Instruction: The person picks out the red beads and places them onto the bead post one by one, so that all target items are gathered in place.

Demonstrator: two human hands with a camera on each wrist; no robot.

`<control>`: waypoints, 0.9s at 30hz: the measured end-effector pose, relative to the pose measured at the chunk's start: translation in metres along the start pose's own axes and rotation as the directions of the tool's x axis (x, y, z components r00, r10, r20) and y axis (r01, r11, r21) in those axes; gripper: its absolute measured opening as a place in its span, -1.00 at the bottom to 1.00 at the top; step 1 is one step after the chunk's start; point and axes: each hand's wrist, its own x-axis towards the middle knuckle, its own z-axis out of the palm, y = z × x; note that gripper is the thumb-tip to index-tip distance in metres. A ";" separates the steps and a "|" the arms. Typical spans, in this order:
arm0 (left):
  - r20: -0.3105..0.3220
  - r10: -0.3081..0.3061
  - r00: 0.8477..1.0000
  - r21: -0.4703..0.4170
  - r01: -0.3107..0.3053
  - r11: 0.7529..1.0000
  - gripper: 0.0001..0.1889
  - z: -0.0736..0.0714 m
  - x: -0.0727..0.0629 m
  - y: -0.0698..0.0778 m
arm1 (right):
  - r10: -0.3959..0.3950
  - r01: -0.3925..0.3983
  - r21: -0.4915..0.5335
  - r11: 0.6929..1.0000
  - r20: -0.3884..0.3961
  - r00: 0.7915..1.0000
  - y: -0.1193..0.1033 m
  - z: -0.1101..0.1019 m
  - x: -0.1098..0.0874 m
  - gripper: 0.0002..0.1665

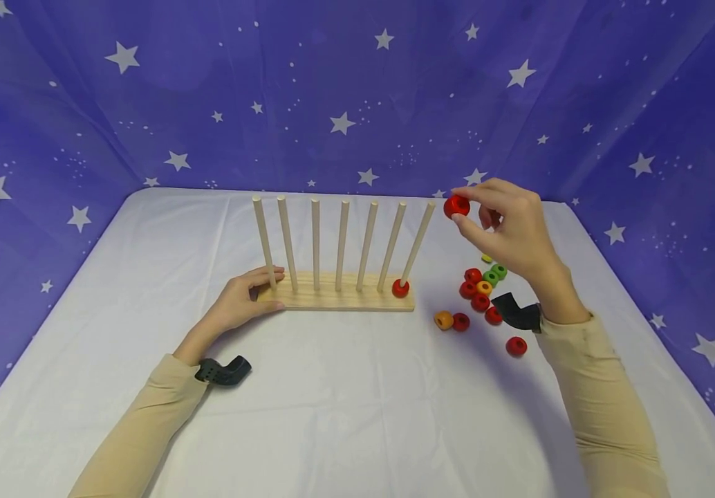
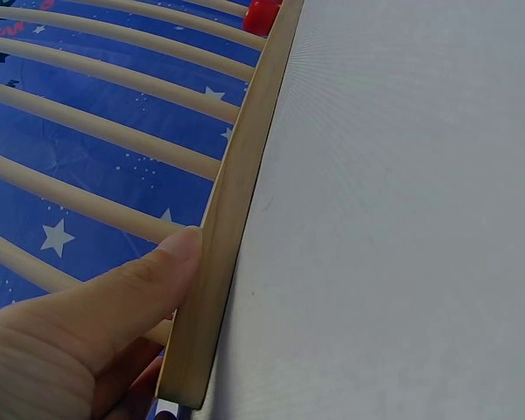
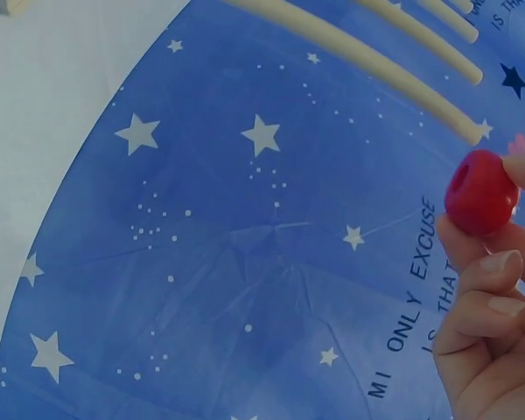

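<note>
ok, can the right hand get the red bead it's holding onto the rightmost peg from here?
Probably yes. The right hand pinches the red bead beside the top of the rightmost peg, nothing between them. That peg carries only one bead at its foot.

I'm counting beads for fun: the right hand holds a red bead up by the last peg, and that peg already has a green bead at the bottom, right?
Nearly. The right hand does hold a red bead, but the head view shows the bead on the peg is red, not green.

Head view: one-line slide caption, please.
Right hand pinches a red bead near the last peg; left hand steadies the base.
</note>
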 end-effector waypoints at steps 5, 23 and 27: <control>0.002 -0.004 1.000 0.005 0.004 1.000 -0.41 0.000 0.000 0.000 | -0.025 0.026 0.032 0.999 -0.025 0.999 -0.003 0.004 0.004 -0.66; -0.005 0.003 1.000 0.012 -0.003 1.000 -0.41 0.000 -0.001 -0.003 | -0.026 0.027 0.096 0.995 -0.003 1.000 -0.012 0.016 0.014 -0.66; -0.010 0.013 1.000 0.018 -0.012 1.000 -0.40 0.000 0.000 -0.003 | -0.012 0.011 0.092 0.996 0.009 1.000 -0.012 0.019 0.014 -0.63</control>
